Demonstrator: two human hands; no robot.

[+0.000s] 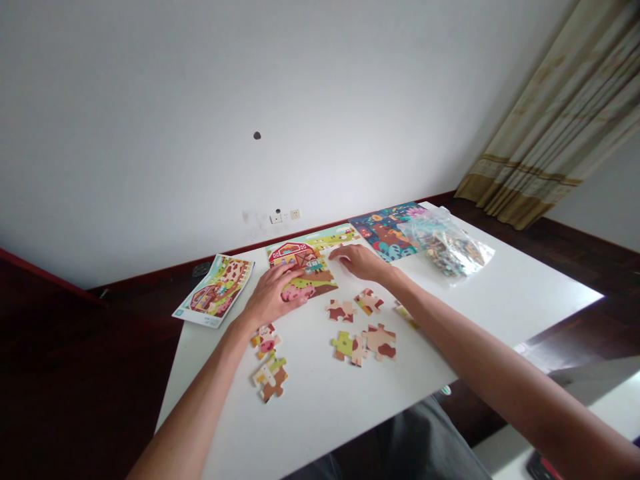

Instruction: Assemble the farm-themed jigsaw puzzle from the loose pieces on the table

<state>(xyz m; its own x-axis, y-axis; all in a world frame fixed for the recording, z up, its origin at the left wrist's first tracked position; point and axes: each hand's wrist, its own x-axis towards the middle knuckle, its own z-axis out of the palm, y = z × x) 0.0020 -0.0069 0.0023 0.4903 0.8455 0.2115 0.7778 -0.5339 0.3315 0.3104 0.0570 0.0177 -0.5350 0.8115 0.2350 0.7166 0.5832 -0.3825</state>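
Note:
A partly joined farm jigsaw puzzle with a red barn and pink pigs lies toward the table's far side. My left hand rests on its left part, fingers spread. At the puzzle's right edge is my right hand, its fingers curled together and tips down; whatever they may hold is hidden. Loose puzzle pieces with brown cow patches, such as one piece, lie nearer me. A cow-face piece and a brown-and-green piece sit beside my left forearm. Another piece is partly covered by my right forearm.
A farm picture sheet lies at the table's left edge. Toward the back right are a dark blue forest puzzle and a clear plastic bag of pieces. The white table stands near a wall with sockets.

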